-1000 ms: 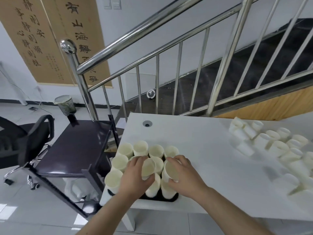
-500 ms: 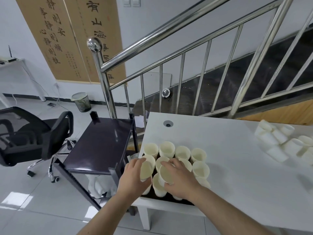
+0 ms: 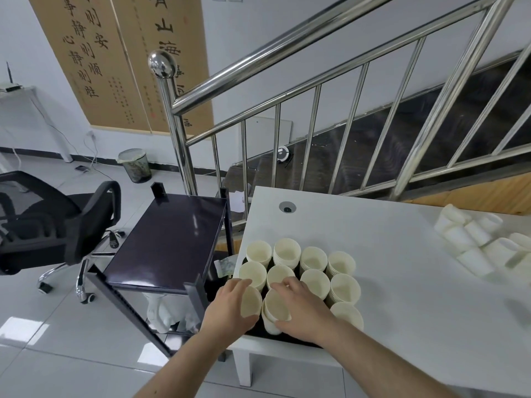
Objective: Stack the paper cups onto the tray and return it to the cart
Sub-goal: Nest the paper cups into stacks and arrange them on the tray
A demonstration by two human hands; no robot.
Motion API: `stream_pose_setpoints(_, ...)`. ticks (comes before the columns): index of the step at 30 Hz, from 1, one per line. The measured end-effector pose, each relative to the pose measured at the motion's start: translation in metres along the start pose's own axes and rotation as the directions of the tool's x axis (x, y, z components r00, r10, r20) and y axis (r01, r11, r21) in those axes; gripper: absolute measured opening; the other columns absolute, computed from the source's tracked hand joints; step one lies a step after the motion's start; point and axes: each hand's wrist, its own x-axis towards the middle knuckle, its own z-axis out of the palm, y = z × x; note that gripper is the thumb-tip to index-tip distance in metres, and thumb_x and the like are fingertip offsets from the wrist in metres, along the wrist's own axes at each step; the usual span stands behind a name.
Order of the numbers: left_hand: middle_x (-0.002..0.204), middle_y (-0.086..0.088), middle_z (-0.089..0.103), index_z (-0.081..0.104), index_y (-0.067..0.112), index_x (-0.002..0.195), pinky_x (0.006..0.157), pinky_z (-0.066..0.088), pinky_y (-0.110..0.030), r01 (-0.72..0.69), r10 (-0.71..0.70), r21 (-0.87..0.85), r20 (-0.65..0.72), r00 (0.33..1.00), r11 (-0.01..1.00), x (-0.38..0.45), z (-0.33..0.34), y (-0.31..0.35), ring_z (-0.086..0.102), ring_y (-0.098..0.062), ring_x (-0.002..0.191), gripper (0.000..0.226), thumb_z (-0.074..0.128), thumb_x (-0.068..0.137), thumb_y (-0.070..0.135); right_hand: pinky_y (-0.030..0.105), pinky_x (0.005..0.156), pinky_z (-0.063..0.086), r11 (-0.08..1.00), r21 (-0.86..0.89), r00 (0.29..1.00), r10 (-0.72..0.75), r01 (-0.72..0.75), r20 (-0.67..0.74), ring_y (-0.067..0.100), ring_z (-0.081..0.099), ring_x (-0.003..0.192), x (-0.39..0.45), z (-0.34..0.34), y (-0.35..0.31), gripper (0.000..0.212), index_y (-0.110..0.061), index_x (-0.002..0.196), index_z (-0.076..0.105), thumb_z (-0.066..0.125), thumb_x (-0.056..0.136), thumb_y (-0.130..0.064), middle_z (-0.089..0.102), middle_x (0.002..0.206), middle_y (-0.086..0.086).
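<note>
The left hand (image 3: 230,307) curls round a paper cup (image 3: 250,301) at the near left corner of the tray (image 3: 287,338), and the right hand (image 3: 301,308) curls round a stack of cups (image 3: 274,310) just beside it. Both hands hold their cups tipped a little toward each other, likely so the single cup can slip into the stack. The other cups on the tray (image 3: 314,261) stand upright in neat rows just past the fingertips, touching one another, so they take up little room and do not fall when the tray is lifted. The tray is dark and thin, and it sits on the corner of the white table (image 3: 388,297), under both hands. It is at the table edge closest to the cart (image 3: 169,239), which makes the carry short. The cart stands to the left of the left hand, near but not touching it, and its dark top shelf looks ready for the tray. More loose cups (image 3: 474,239) lie in a heap far off to the right of the right hand, well apart from the tray, so I think the stacking job is not finished yet.
</note>
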Motion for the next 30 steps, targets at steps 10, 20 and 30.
stream_pose_setpoints(10,0.140,0.015,0.037,0.041,0.031,0.137,0.089,0.048,-0.025,0.004,-0.004,0.065,0.007,1.000,0.998,0.002,0.007,-0.006,0.038,-0.010,0.126,0.057,0.065,0.085,0.039,0.033,0.090,0.043,0.994,-0.106,0.999,0.014,-0.009,0.047,0.021,0.037,0.128,0.006,0.009,0.002,0.058,-0.023,0.140,0.039,0.060,0.086,-0.023,0.042,0.134,0.000)
stream_pose_setpoints(20,0.143,0.010,0.036,0.041,0.028,0.138,0.100,0.043,-0.030,-0.008,0.010,0.108,-0.018,1.000,0.994,0.004,0.008,0.009,0.032,-0.014,0.133,0.058,0.062,0.086,0.042,0.034,0.088,0.047,1.000,-0.029,1.000,-0.009,0.008,-0.018,0.019,0.034,0.130,0.002,0.006,0.010,0.067,-0.025,0.142,0.035,0.065,0.082,-0.025,0.033,0.139,-0.003)
stream_pose_setpoints(30,0.140,0.010,0.041,0.045,0.029,0.137,0.096,0.041,-0.024,-0.151,0.153,0.033,-0.062,0.986,0.988,0.009,0.027,0.111,0.038,-0.014,0.130,0.051,0.059,0.088,0.039,0.032,0.095,0.045,0.997,0.022,0.986,0.079,-0.076,-0.146,0.016,0.032,0.133,-0.069,-0.042,0.085,0.061,-0.026,0.145,0.035,0.056,0.087,-0.022,0.031,0.144,-0.006)
